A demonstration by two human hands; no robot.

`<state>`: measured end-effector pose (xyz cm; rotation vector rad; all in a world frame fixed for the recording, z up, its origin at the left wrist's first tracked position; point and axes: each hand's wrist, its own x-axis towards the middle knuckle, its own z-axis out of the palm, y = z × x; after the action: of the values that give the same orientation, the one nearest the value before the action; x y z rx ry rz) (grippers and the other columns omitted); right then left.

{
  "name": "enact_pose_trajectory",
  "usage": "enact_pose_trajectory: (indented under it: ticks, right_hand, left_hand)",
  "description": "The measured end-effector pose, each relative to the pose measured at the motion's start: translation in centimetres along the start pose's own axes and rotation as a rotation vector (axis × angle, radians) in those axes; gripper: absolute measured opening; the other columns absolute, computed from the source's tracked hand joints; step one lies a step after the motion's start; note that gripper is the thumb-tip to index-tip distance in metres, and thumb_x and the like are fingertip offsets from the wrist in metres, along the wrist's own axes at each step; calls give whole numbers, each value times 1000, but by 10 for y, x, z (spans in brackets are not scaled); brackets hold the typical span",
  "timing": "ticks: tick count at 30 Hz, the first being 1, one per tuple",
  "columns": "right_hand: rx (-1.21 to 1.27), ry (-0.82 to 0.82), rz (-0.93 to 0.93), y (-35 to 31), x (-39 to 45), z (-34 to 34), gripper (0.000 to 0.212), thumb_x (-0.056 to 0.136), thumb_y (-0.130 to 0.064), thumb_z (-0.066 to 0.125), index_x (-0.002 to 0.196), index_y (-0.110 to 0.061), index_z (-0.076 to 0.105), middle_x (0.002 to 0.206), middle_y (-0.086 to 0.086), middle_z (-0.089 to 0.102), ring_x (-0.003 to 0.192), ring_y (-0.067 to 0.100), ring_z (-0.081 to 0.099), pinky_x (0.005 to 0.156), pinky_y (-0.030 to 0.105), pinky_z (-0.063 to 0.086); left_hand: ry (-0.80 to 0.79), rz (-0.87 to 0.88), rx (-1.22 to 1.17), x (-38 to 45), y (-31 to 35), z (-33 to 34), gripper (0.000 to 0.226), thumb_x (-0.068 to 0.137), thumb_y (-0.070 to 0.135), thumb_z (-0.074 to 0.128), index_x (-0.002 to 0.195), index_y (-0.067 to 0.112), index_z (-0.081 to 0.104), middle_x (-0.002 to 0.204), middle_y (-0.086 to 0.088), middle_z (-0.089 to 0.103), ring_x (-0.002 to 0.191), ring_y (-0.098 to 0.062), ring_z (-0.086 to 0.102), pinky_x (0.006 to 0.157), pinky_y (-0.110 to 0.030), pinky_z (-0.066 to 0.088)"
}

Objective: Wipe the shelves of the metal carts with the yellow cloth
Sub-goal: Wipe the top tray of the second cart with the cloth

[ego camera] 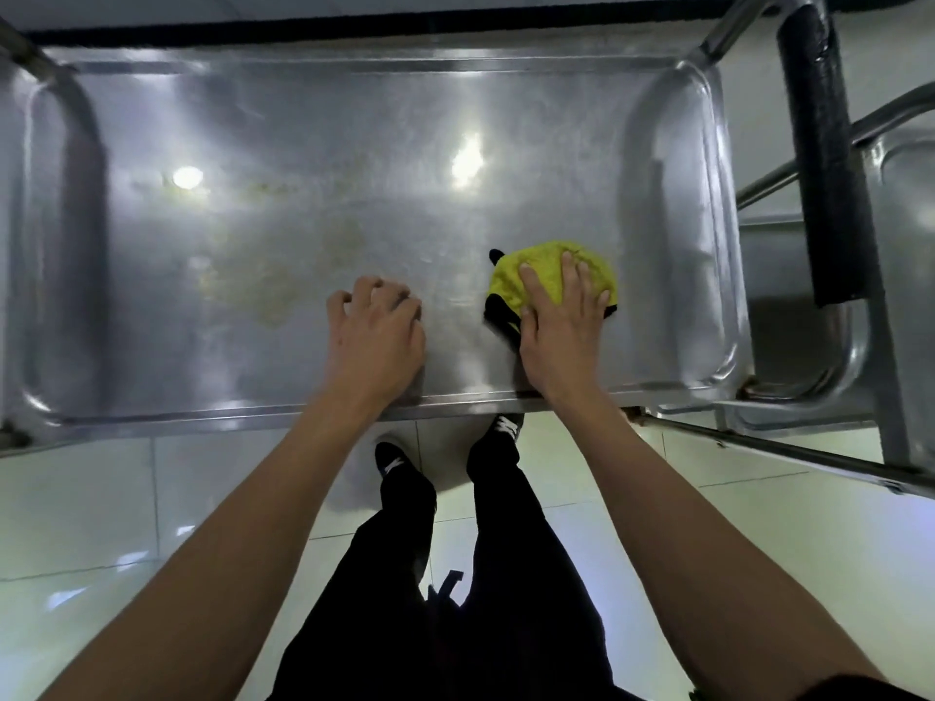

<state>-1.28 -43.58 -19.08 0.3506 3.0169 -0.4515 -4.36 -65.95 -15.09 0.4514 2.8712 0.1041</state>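
The top shelf (pixel 313 144) of a metal cart fills the upper half of the head view, a shiny steel tray with a raised rim and yellowish stains left of centre. A yellow cloth with black edging (pixel 546 268) lies bunched on the shelf near its front right. My right hand (pixel 561 321) presses flat on the cloth with straight, spread fingers. My left hand (pixel 377 331) rests on the bare shelf beside it, its fingers curled with the tips on the metal and nothing held.
A black padded handle bar (pixel 819 154) stands at the cart's right end. A second metal cart's shelf (pixel 910 204) shows at the far right. Pale floor tiles (pixel 101 498) and my legs and black shoes lie below the shelf's front edge.
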Motion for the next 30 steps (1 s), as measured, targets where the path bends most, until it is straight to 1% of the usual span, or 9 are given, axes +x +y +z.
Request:
enact_pose_trajectory:
  ticks: [2,7,11,15,17,21,26,28,30]
  right_hand:
    - [16,-18,-64,-30,-5,12,50,97,-25,47,145,-36,43,161,12,21,149,35,13,118,61,11]
    - [51,-77,-250,-91,-21,36,53,93,-23,54,143,-37,45,162,11,22,150,34,14,118,62,11]
    - [67,-94,-256,-85,-21,34,52,95,-26,50,144,-41,42,163,6,18,152,29,9,121,58,7]
    - [66,-107,-238,-71,-25,27,50,97,-28,48,144,-42,41,164,4,16,152,27,6,122,54,5]
    - [69,-100,-223,-55,-28,22,49,98,-27,47,144,-42,41,164,4,16,152,27,6,122,54,4]
    - [65,-73,-151,1,-30,2,50,99,-27,45,146,-43,38,164,5,15,152,27,6,122,53,4]
    - [42,-23,-7,93,-32,-33,49,98,-24,48,146,-35,43,161,12,22,148,35,16,117,60,17]
    - [44,-21,76,129,-29,-46,50,98,-23,48,146,-34,41,161,14,20,149,36,14,117,60,16]
    - [29,-36,125,155,-26,-52,51,99,-22,46,147,-36,38,163,13,16,150,34,10,119,59,11]
  left_hand:
    - [-6,5,43,-13,-15,2,28,95,28,46,107,20,70,125,5,63,124,-26,44,97,-46,28]
    - [-72,57,69,-30,-34,7,39,90,24,49,127,18,60,139,8,52,130,-29,40,99,-48,29]
    - [-83,54,91,-33,-37,9,43,92,27,45,133,20,54,145,9,46,132,-28,35,100,-47,30]
    - [-27,36,88,-37,-26,11,39,97,31,37,130,20,54,138,5,51,132,-29,38,98,-46,30]
    - [7,38,54,-36,-14,12,39,96,31,33,123,19,58,134,2,55,131,-30,40,97,-46,30]
    - [43,109,21,-24,32,17,28,96,29,44,115,20,62,130,1,58,128,-29,43,95,-46,32]
    - [63,202,-41,-3,108,25,30,91,28,48,109,19,70,124,-1,64,120,-29,49,92,-47,32]
    - [62,217,-46,4,134,26,33,90,28,43,105,19,71,121,-1,65,117,-29,51,91,-46,33]
    - [39,210,-32,6,152,27,41,89,27,34,101,19,72,118,0,64,113,-27,52,91,-45,30]
